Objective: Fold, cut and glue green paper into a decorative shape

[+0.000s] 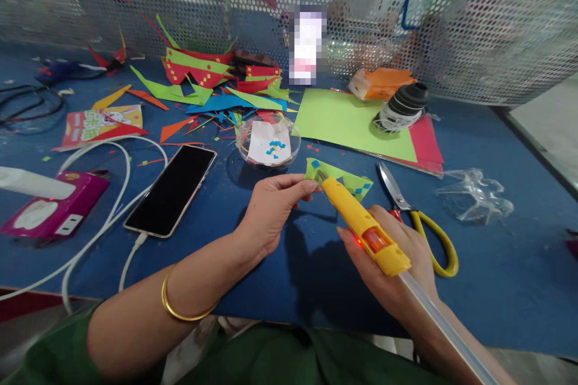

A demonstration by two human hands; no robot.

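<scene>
Between its thumb and fingers, my left hand [282, 201] pinches the left end of a light green paper strip [347, 182] with blue squares on it. My right hand [395, 252] is wrapped round a yellow glue gun [356, 213], a clear glue stick coming out of its back end. The gun's metal tip points at the paper, close to my left fingertips; whether it touches cannot be made out. Beyond my hands, a clear round dish [293, 147] holds a white paper [259, 139] with small blue pieces on it.
Scissors with yellow and red handles [445, 246] lie right of my right hand. A phone [174, 189] with a white cable and a purple box [54, 207] are at left. Coloured sheets [347, 120], a black spool [404, 105] and paper scraps [217, 102] lie behind, before a perforated metal screen [189, 6].
</scene>
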